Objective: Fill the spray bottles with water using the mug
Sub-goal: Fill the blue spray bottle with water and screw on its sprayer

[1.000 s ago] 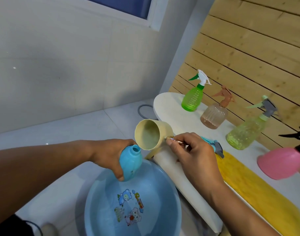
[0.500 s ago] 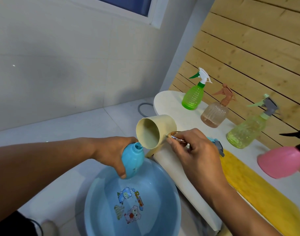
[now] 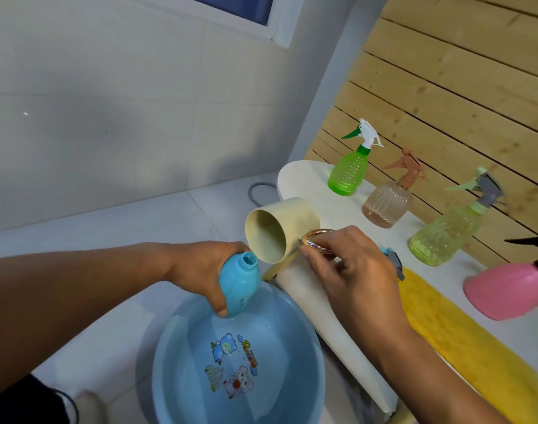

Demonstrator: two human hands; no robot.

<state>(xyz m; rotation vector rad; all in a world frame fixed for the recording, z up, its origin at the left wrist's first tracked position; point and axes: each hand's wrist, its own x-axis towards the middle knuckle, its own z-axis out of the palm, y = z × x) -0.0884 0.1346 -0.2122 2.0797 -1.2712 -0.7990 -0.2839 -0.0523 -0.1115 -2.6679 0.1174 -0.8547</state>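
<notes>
My left hand (image 3: pixel 202 272) grips an open blue bottle (image 3: pixel 240 284), tilted, above the blue basin (image 3: pixel 176 356). My right hand (image 3: pixel 350 273) pinches the copper handle of a cream mug (image 3: pixel 287 221). The mug is tipped nearly flat, its rim right over the bottle's neck, and a thin stream of water runs in. The blue bottle's sprayer head (image 3: pixel 394 264) lies on the table behind my right hand. A green bottle (image 3: pixel 348 171), a brown bottle (image 3: pixel 388 203), a yellow-green bottle (image 3: pixel 445 234) and a pink bottle (image 3: pixel 506 290) stand along the table.
The white table (image 3: pixel 304 182) runs along a wooden slat wall (image 3: pixel 445 87), with a yellow cloth (image 3: pixel 463 341) lying on it. The basin sits on the tiled floor and holds water. A grey hose (image 3: pixel 258 194) loops on the floor by the table end.
The mug has tipped further over, from slightly tilted to nearly horizontal, and its rim has come down to the bottle's neck. The left hand holds the bottle in about the same place.
</notes>
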